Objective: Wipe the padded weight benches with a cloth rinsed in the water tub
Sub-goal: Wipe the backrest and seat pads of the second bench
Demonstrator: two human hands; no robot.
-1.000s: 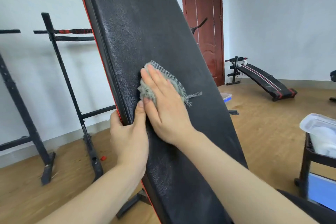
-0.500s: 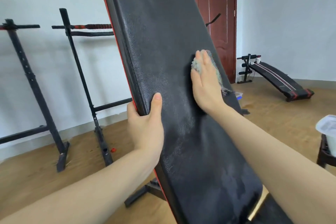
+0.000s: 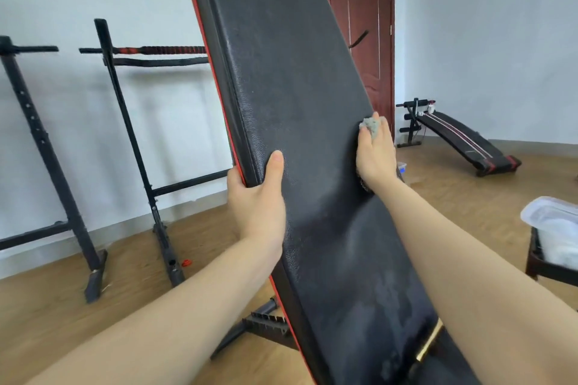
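Inclined pad (image 3: 297, 87): black grained vinyl with red trim, damp-streaked toward its lower end. The cloth (image 3: 370, 126), a small grey wad, lies at the pad's right edge under the right hand (image 3: 373, 156), whose fingers, held together, press it flat. The left hand (image 3: 258, 197) grips the left edge, thumb on the face. Judged: cloth soft and light; pad firm, probably slick when wet, best steadied by an edge.
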